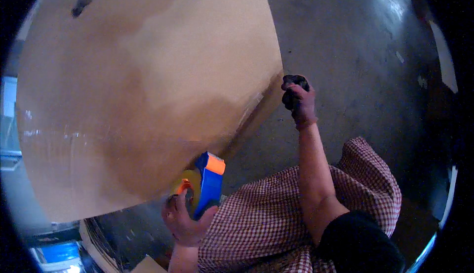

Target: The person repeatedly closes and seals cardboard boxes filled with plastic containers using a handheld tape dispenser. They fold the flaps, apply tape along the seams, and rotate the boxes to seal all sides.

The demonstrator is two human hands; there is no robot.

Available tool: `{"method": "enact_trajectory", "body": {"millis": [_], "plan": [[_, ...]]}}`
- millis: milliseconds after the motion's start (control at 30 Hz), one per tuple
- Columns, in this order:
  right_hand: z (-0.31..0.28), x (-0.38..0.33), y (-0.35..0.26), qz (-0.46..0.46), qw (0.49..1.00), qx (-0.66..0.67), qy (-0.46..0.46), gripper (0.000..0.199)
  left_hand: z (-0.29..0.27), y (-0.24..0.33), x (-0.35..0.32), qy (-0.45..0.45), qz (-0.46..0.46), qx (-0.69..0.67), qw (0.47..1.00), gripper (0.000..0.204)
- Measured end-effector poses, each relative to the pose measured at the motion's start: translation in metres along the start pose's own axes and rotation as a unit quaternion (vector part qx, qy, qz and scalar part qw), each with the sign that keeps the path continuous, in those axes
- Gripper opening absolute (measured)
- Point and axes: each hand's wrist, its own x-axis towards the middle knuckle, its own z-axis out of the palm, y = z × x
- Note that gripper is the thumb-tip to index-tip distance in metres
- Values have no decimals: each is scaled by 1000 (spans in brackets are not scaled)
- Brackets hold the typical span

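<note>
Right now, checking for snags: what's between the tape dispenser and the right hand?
The head view shows dark floor and cardboard box between the tape dispenser and right hand.

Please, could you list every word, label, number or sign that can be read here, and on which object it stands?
None can be read.
Blue tape dispenser in the left hand: no legible lettering.
Cardboard: a dark smudge, no legible writing.
Blue-and-white object, lower left: too blurred.

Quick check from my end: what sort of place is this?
Probably a warehouse or packing area: there's a large cardboard box, a blue-and-orange tape dispenser in the left hand, and a wide, concrete-looking floor.
</note>
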Motion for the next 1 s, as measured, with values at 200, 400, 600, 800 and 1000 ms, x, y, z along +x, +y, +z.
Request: {"method": "enact_trajectory", "body": {"millis": [200,400,600,800,1000], "plan": [[47,-3,-8,66,868,-236,-432,30,20,-10,7,-20,-6,4,1000,81],[84,13,-30,110,758,-468,-440,25,10,-28,8,-53,30,22,998,83],[98,-19,-46,97,763,-465,-439,23,12,-33,9,-90,49,54,993,83],[124,-35,-48,63,632,-591,-498,19,14,-45,2,-65,44,-3,997,80],[138,-61,-42,-112,435,-687,-571,10,-4,-87,-47,-34,-5,67,997,74]]}}
